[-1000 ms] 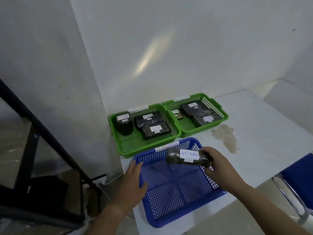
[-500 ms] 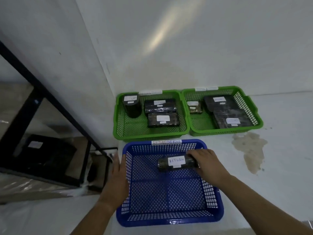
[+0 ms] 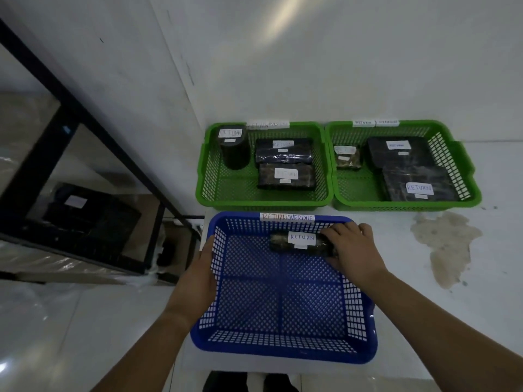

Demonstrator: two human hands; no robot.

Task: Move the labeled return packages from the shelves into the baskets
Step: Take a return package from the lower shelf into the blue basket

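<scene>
White worktop (image 3: 498, 278) against a white wall (image 3: 339, 66). My right hand (image 3: 353, 250) curls round the right end of a dark, film-wrapped cylindrical package (image 3: 294, 244) labelled RETURN, inside the blue perforated plastic basket (image 3: 283, 352) near its far wall. My left hand (image 3: 198, 275), fingers straight, presses the basket's left wall.

A: What do I log besides the work items?
B: I note a white table (image 3: 495, 292) set against a white wall (image 3: 353, 75). A brownish stain (image 3: 445, 244) marks the tabletop, right side.
A: Anything else?
B: I see a pale streak of light (image 3: 280, 22) high on the wall, and glossy floor tiles (image 3: 56, 335) lower left.
</scene>
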